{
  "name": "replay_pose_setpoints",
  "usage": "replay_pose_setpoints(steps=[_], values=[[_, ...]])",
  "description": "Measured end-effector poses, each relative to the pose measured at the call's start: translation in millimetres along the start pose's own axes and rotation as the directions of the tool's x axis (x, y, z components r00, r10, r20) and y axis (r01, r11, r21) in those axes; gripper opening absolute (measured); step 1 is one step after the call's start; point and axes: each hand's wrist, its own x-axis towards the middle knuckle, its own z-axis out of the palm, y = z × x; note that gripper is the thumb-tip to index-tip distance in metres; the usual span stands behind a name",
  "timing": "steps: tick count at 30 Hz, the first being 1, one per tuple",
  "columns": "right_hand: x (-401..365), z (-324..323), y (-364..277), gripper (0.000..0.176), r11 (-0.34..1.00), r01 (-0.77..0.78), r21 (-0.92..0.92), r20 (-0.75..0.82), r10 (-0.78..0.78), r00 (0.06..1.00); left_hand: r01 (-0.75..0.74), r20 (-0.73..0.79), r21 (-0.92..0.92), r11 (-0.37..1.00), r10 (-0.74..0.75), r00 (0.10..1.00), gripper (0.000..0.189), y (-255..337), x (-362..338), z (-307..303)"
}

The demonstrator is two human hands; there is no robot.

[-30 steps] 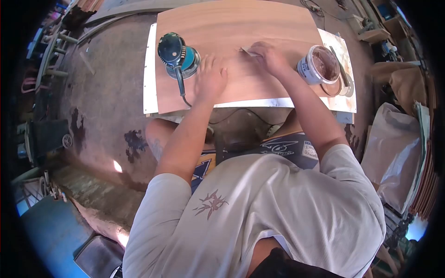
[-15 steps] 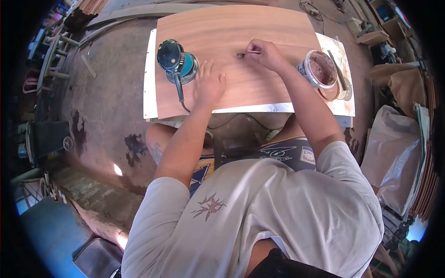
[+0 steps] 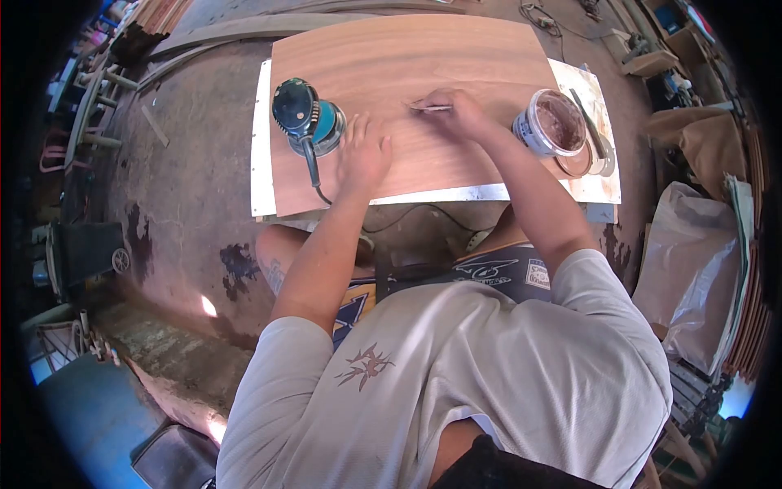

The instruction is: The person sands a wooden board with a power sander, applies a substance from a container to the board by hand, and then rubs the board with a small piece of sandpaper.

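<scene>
**Blade low on the panel, other palm flat**

Your right hand (image 3: 460, 110) is pinched closed around a small scraper (image 3: 429, 107), its blade laid almost flat on the panel (image 3: 407, 57) near the middle, probably so the edge glides without digging in. Your left hand (image 3: 362, 155) lies open, fingers spread, palm pressed on the wood just beside it; that looks meant to steady the board. The tub (image 3: 554, 121) stands open by your right wrist, within easy reach. The sander (image 3: 305, 118) rests on the panel's left part, close to your left hand. A white sheet (image 3: 262, 163) lies under it all.
</scene>
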Motion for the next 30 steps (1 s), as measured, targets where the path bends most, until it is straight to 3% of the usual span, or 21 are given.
replay_pose_setpoints(steps=[1, 3, 4, 6, 10, 12, 15, 19, 21, 25, 27, 30], values=[[1, -3, 1, 0.018, 1.000, 0.000, 0.001, 0.002, 0.000, 1.000, -0.001, -0.002, 0.001, 1.000, 0.001, 1.000, 0.042, 0, 0, 0], [4, -10, 3, 0.018, 0.969, -0.103, 0.224, 0.050, 0.094, 0.994, -0.002, -0.001, 0.001, 1.000, 0.002, 1.000, 0.042, 1, 0, 0], [7, -12, 2, 0.018, 0.969, -0.103, 0.225, 0.051, 0.094, 0.994, -0.003, -0.001, -0.002, 1.000, 0.003, 1.000, 0.042, 1, 0, 0], [13, -11, 0, 0.019, 0.985, -0.101, 0.139, -0.049, 0.109, 0.993, -0.002, -0.001, -0.003, 1.000, 0.002, 1.000, 0.042, 1, 1, -1], [8, 6, 3, 0.019, 0.992, -0.054, 0.112, -0.063, 0.062, 0.996, 0.003, -0.013, -0.013, 1.000, -0.003, 1.000, 0.041, 2, 0, -1], [-2, 10, 4, 0.024, 0.969, 0.162, -0.184, -0.093, -0.182, 0.979, 0.009, -0.011, -0.006, 1.000, -0.009, 1.000, 0.041, 2, 0, -1], [-11, 8, 2, 0.028, 0.942, 0.227, -0.247, -0.048, -0.246, 0.968, 0.011, 0.001, -0.010, 1.000, -0.011, 1.000, 0.041, 3, 0, -2], [0, -4, 2, 0.028, 0.986, 0.162, -0.045, -0.016, -0.163, 0.987, 0.003, -0.012, -0.013, 1.000, -0.003, 1.000, 0.042, 3, 1, -2], [7, -21, -14, 0.028, 0.998, 0.020, 0.053, 0.076, -0.025, 0.997, 0.012, -0.008, -0.013, 1.000, -0.012, 1.000, 0.042, 2, 0, -2], [13, 1, -12, 0.032, 0.993, 0.119, 0.016, -0.019, -0.119, 0.993, 0.012, 0.000, -0.013, 1.000, -0.012, 1.000, 0.043, 1, 0, 0], [5, 19, -9, 0.037, 0.972, 0.169, -0.162, -0.164, -0.196, 0.967, 0.016, 0.000, -0.011, 1.000, -0.016, 1.000, 0.043, 1, 1, -1], [-6, 22, 0, 0.041, 0.941, 0.258, -0.220, -0.099, -0.284, 0.954, 0.039, 0.022, -0.020, 0.999, -0.038, 0.999, 0.043, 1, 1, -1]])
